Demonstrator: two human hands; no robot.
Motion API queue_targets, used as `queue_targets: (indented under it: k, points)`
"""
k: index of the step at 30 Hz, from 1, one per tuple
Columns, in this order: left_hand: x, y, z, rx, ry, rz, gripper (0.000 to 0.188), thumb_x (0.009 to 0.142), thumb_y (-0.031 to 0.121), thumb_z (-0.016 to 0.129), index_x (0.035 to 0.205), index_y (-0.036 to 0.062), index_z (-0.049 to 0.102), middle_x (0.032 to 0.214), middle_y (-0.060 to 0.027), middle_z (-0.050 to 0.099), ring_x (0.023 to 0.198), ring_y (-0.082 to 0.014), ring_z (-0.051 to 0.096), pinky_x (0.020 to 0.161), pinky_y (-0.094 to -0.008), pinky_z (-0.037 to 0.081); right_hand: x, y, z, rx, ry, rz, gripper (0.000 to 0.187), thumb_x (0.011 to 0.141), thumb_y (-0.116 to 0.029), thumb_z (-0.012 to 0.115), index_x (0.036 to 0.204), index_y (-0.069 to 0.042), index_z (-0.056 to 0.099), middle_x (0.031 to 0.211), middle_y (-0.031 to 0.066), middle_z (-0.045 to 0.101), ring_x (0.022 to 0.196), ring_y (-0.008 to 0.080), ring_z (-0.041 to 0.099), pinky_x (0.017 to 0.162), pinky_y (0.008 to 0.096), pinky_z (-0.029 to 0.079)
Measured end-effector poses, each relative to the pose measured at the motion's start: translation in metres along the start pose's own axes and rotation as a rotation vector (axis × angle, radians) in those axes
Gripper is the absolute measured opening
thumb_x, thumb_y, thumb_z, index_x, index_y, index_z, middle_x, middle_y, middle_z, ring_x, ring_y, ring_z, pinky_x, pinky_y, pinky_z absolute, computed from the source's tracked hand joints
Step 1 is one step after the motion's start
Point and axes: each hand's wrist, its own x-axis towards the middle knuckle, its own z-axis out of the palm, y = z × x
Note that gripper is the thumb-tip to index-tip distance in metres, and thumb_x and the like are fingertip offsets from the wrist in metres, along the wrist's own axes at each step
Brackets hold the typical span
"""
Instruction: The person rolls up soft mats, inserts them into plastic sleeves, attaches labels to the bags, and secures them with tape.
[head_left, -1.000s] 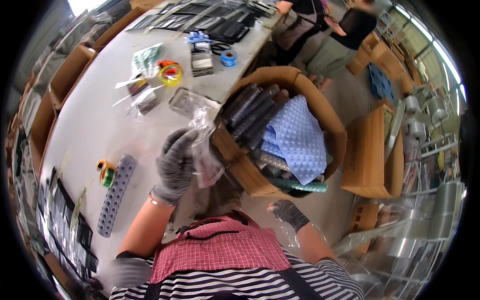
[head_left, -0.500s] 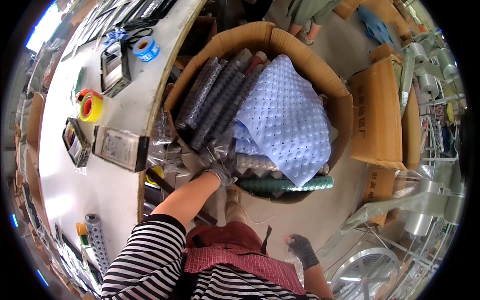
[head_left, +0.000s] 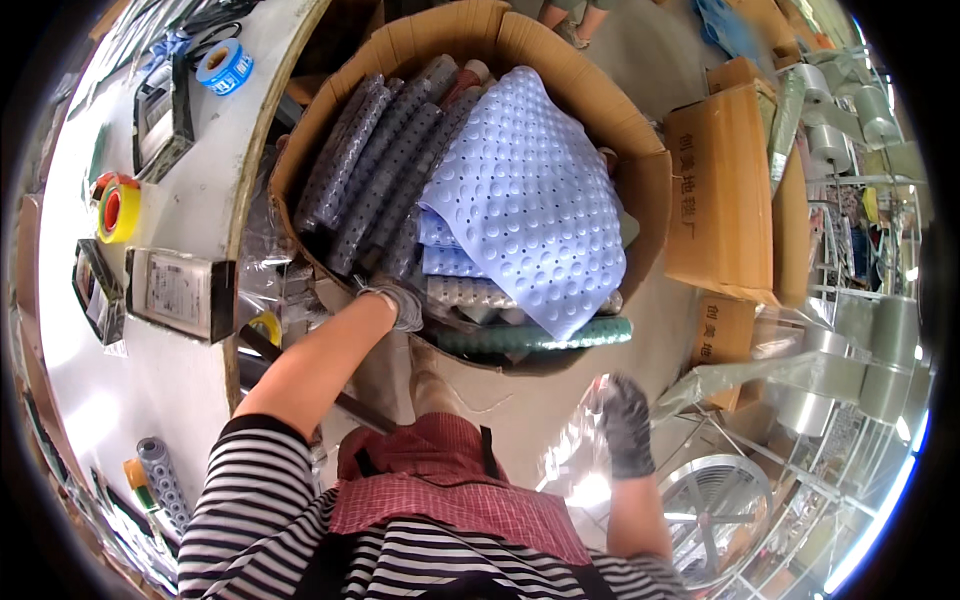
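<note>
Rolled mats [head_left: 375,170], grey and bumpy, stand packed in a big round cardboard box [head_left: 560,60] just beside our table [head_left: 190,215], and a pale blue dimpled mat [head_left: 530,190] lies spread over the right half of them. A dark green roll [head_left: 530,335] lies along the near rim of the box. Our left hand [head_left: 398,303], in a grey glove, reaches down to the near edge of the box, right against the rolls there; the fingers are curled, but we cannot tell whether they grip anything. Our right hand [head_left: 628,425], also gloved, hangs well apart from the box, low on our right, its fingers closed on a sheet of clear plastic film [head_left: 580,455].

On the table we see a flat packaged item in a clear box [head_left: 180,292], a yellow and red tape roll [head_left: 117,210], a blue tape roll [head_left: 224,66] and, near our left elbow, a small grey rolled mat [head_left: 163,478]. Flat brown cartons [head_left: 725,190] stand to the right of the box, with silver rolls [head_left: 850,130] on racks behind them
</note>
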Motion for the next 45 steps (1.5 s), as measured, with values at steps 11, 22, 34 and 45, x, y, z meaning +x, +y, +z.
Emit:
queue_targets:
  k: [11, 22, 34, 45]
  points:
    - [-0.375, 0.173, 0.081, -0.789, 1.73, 0.402, 0.099, 0.083, 0.028, 0.083, 0.157, 0.0027, 0.021, 0.145, -0.0209, 0.048, 0.132, -0.0315, 0.051, 0.111, -0.0377, 0.042, -0.097, -0.274, 0.111, -0.001, -0.08, -0.961, 0.009, 0.094, -0.01, 0.066, 0.1, -0.004, 0.066, 0.081, 0.0099, 0.067, 0.069, 0.0216, 0.065, 0.067, 0.0347, 0.054]
    - [-0.646, 0.122, 0.364, -0.435, 1.845, -0.715, 0.014, 0.091, 0.019, 0.06, 0.099, 0.0069, 0.062, 0.089, -0.014, 0.062, 0.09, -0.0349, 0.061, 0.08, -0.0455, 0.053, -0.295, -0.438, 0.25, -0.542, -0.571, -1.528, 0.02, 0.087, -0.013, 0.074, 0.103, -0.002, 0.067, 0.086, 0.0106, 0.069, 0.077, 0.0255, 0.066, 0.072, 0.0351, 0.053]
    - [-0.794, 0.028, 0.659, -0.671, 1.608, -1.594, 0.013, 0.089, 0.016, 0.06, 0.096, 0.0082, 0.068, 0.087, -0.0168, 0.069, 0.088, -0.0373, 0.066, 0.08, -0.0468, 0.052, -0.403, -0.606, 0.517, -0.645, -0.481, -1.876, 0.023, 0.083, -0.024, 0.076, 0.091, -0.004, 0.067, 0.083, 0.0173, 0.069, 0.078, 0.0323, 0.067, 0.074, 0.0403, 0.053]
    - [-0.832, -0.037, 0.751, -1.386, 2.305, -1.257, 0.009, 0.094, 0.005, 0.06, 0.1, 0.0013, 0.066, 0.082, -0.0082, 0.068, 0.062, -0.0142, 0.067, 0.054, -0.0274, 0.054, -0.443, -0.7, 0.652, -0.18, -0.413, -2.163, 0.016, 0.089, -0.018, 0.072, 0.092, -0.006, 0.062, 0.081, 0.0143, 0.063, 0.074, 0.0301, 0.063, 0.072, 0.0401, 0.051]
